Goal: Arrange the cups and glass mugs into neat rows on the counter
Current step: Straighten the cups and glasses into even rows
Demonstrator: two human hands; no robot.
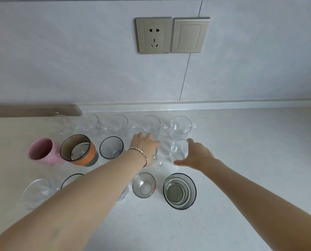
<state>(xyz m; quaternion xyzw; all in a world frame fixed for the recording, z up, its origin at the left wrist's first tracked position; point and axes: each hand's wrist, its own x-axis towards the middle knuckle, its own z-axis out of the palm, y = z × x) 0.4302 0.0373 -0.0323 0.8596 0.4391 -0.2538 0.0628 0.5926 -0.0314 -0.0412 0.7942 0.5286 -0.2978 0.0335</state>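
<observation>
Head view: both hands on glasses in the middle row

Head camera looks down at a pale counter [241,160] with three rows of drinkware. Left hand [145,147], a bracelet [142,153] at its wrist, lies over a clear glass [156,158], fingers curled down its far side; most of that glass is hidden. Right hand [196,156] cups a clear mug [179,151] from its right, thumb near the base, fingers at the rim. Beyond both hands stand five glass mugs [151,125] in a line by the wall. Left of the left hand stand a ribbed glass [111,147], an orange-banded cup [78,148] and a pink cup [42,150]. Nearer than the hands stand a small glass [143,184] and a dark-rimmed bowl [179,191].
</observation>
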